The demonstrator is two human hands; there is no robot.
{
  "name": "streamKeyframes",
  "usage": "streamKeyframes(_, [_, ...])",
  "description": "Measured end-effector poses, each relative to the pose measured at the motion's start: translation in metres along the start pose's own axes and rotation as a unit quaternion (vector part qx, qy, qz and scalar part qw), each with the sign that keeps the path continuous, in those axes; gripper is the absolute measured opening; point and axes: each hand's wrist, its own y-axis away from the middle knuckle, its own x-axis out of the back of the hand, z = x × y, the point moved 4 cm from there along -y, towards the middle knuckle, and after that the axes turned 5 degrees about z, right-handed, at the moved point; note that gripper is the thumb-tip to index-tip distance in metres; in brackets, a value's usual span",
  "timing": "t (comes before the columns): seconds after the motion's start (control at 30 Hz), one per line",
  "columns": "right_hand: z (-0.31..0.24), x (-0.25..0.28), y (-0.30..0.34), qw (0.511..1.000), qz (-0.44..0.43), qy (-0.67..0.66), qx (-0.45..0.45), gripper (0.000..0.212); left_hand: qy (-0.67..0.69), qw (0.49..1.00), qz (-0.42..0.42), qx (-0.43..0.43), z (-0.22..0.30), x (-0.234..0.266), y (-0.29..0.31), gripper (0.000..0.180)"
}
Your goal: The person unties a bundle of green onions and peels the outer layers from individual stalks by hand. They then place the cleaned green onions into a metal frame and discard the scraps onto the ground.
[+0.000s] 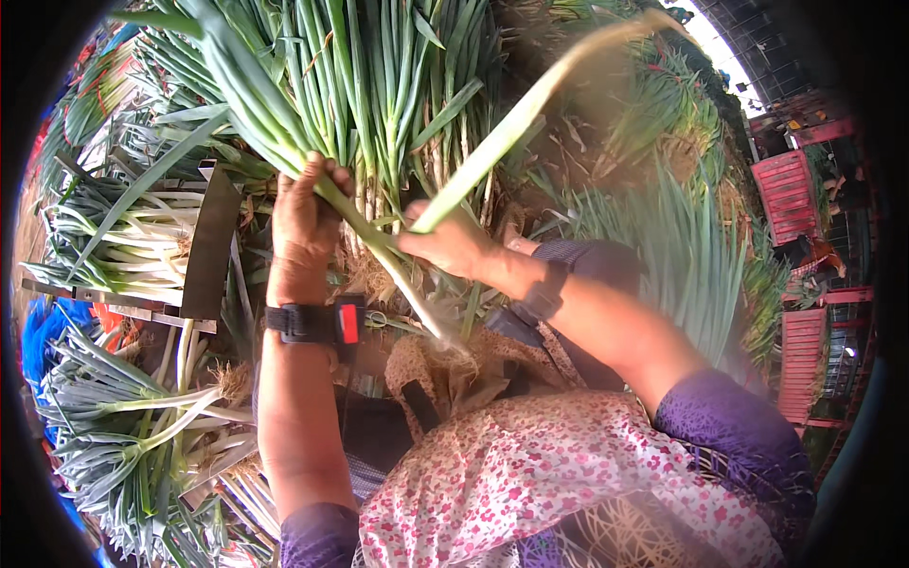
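My left hand (308,213) is closed around a green onion (393,260), gripping it where the green leaves meet the stalk. The leaves fan up to the far left, while the white root end slants down toward my lap. My right hand (450,241) is closed on a long, pale yellow-green leaf (530,123), just right of the stalk. That leaf stretches up to the right, its withered tip blurred. I cannot tell whether its base is still joined to the onion. Beyond both hands lies a thick heap of green onions (379,85) with rooted ends toward me.
To the left, a metal rack (210,251) holds onions with white stalks (142,246). More onions (123,426) lie nearer, beside blue plastic (47,331). Another onion heap (677,256) is on the right. Red crates (788,194) stand farther right. Flowered cloth (530,445) covers my lap.
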Motion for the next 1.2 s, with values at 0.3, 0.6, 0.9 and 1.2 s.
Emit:
streamKeyframes(0.3, [0.199, 0.047, 0.083, 0.983, 0.006, 0.178, -0.044, 0.03, 0.053, 0.995, -0.067, 0.041, 0.013, -0.016, 0.012, 0.017])
streamKeyframes(0.6, [-0.027, -0.007, -0.028, 0.98, -0.051, -0.187, -0.051, 0.023, 0.045, 0.992, -0.113, 0.032, -0.031, -0.024, 0.016, 0.029])
streamKeyframes(0.9, [-0.007, -0.019, -0.033, 0.977, 0.009, -0.21, -0.037, 0.038, 0.043, 0.997, -0.066, 0.022, -0.036, -0.021, 0.016, 0.024])
streamKeyframes(1.2, [-0.019, 0.0, -0.027, 0.989, 0.1, 0.01, 0.113, 0.024, 0.181, 0.972, -0.105, 0.109, -0.018, -0.021, 0.012, 0.037])
